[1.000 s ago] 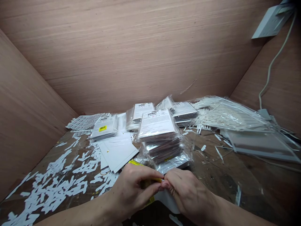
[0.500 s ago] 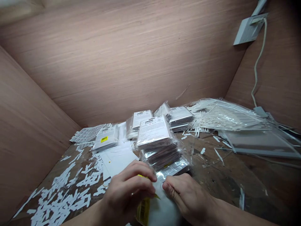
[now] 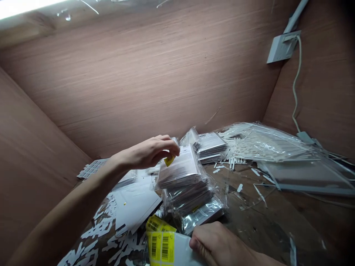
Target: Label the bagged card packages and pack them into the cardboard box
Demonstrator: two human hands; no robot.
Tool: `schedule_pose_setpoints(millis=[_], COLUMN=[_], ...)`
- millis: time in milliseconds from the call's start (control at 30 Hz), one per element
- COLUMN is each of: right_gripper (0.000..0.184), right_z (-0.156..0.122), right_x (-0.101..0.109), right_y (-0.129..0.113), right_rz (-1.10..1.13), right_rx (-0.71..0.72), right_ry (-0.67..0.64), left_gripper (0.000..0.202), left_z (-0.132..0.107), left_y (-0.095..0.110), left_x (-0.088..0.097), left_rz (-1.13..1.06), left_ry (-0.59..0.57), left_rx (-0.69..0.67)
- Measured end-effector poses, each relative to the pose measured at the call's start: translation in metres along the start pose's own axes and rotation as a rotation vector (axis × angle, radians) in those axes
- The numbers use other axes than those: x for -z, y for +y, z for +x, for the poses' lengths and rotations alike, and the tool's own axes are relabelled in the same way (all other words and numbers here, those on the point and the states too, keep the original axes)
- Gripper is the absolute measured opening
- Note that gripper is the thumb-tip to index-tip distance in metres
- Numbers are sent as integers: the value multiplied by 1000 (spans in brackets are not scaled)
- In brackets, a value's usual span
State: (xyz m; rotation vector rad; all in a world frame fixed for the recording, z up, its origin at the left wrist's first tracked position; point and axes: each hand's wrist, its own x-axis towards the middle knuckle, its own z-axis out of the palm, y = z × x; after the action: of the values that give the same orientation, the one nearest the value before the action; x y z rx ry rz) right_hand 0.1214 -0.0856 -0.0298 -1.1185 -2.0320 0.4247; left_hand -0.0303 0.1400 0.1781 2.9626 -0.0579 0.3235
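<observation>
My left hand (image 3: 161,149) pinches a small yellow sticker (image 3: 169,160) over the top pack of the middle stack of clear-bagged packs (image 3: 180,166). Whether the sticker touches the pack I cannot tell. Low in the view, my right hand (image 3: 216,242) grips a sheet of yellow barcode labels (image 3: 162,247) on white backing, thumb on top. The sheet's far end curls over. Behind the right hand, a shiny bagged pack (image 3: 203,214) sticks out from the bottom of the stack.
White papers (image 3: 134,203) lie left of the stack, with paper scraps (image 3: 104,225) around them. More bagged packs (image 3: 212,142) stand behind. At right, a plastic bag (image 3: 266,144) covers white strips. A cable (image 3: 295,88) hangs from a wall socket (image 3: 283,46).
My left hand has moved from the label sheet up and forward to the stack, carrying a yellow sticker. My right hand still holds the sheet. The view has shifted slightly.
</observation>
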Motion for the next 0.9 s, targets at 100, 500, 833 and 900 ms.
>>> schedule_pose_setpoints(millis=[100, 500, 833, 900], right_gripper=[64, 31, 41, 42], right_z=[1, -2, 3, 4], right_x=[-3, -3, -3, -3], right_y=[6, 11, 8, 8], right_rz=[-50, -16, -94, -100], right_rx=[43, -18, -55, -57], right_ry=[9, -201, -252, -252], left_gripper=[18, 7, 51, 53], left_z=[12, 4, 21, 21], left_y=[-1, -6, -3, 0], left_x=[-6, -20, -22, -22], left_rz=[2, -27, -46, -11], left_ry=[-15, -63, -29, 30], left_rx=[-59, -19, 50, 102])
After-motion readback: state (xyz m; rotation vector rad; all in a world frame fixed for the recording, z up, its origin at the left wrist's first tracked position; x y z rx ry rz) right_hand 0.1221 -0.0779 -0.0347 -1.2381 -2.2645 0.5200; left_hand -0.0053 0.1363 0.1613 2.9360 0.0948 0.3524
